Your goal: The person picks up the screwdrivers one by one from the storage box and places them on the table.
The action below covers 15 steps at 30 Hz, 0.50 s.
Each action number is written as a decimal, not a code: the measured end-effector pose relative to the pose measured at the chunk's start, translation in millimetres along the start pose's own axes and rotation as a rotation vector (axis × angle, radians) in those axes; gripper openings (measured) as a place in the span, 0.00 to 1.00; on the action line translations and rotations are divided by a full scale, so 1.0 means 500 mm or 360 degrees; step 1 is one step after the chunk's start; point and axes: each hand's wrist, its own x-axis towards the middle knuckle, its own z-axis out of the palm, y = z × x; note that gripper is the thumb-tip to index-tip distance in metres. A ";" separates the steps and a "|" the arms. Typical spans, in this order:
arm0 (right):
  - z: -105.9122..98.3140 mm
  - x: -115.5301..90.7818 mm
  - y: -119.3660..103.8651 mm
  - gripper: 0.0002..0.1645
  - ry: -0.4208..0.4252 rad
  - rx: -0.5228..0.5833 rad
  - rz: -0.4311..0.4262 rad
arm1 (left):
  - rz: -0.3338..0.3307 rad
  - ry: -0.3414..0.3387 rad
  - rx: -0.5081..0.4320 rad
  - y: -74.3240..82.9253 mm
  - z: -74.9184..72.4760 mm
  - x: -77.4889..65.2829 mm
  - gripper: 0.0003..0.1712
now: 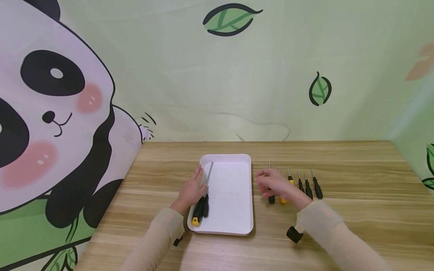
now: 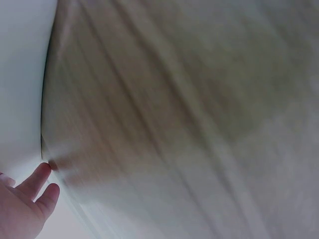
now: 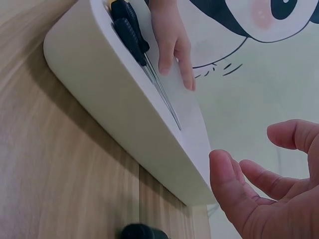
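Note:
A white tray (image 1: 232,195) lies on the wooden table. Along its left side lie two screwdrivers, a black one (image 1: 206,206) and one with a black and yellow handle (image 1: 197,213). My left hand (image 1: 192,191) rests on the tray's left rim with fingers extended. To the right of the tray hovers my right hand (image 1: 276,182), holding nothing; the right wrist view shows its fingers loosely bent and apart. Beneath and beside it several screwdrivers stand in a row, among them a yellow-handled one (image 1: 283,201) and a black one (image 1: 317,188). The hand partly hides some.
The wooden table (image 1: 366,180) reaches back to a pale green wall cloth (image 1: 271,75) with a printed panda and leaves. Black wrist-camera parts (image 1: 294,235) show under the right sleeve.

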 end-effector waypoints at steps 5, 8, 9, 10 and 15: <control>0.019 0.006 -0.001 0.26 -0.0047 0.0017 -0.0007 | -0.0002 -0.0001 -0.0001 0.001 -0.001 0.000 0.34; 0.032 0.011 -0.002 0.25 -0.0053 0.0032 -0.0007 | -0.0004 -0.0001 -0.0001 0.002 -0.002 0.000 0.34; 0.037 0.013 -0.002 0.25 -0.0061 0.0032 -0.0014 | -0.0008 -0.0006 -0.0003 0.002 -0.002 0.000 0.34; 0.041 0.015 -0.002 0.25 -0.0065 0.0034 -0.0012 | -0.0012 -0.0010 0.0000 0.002 -0.002 0.000 0.34; 0.063 0.021 -0.001 0.24 -0.0072 0.0010 0.0005 | -0.0026 -0.0022 0.0003 0.004 -0.002 0.000 0.34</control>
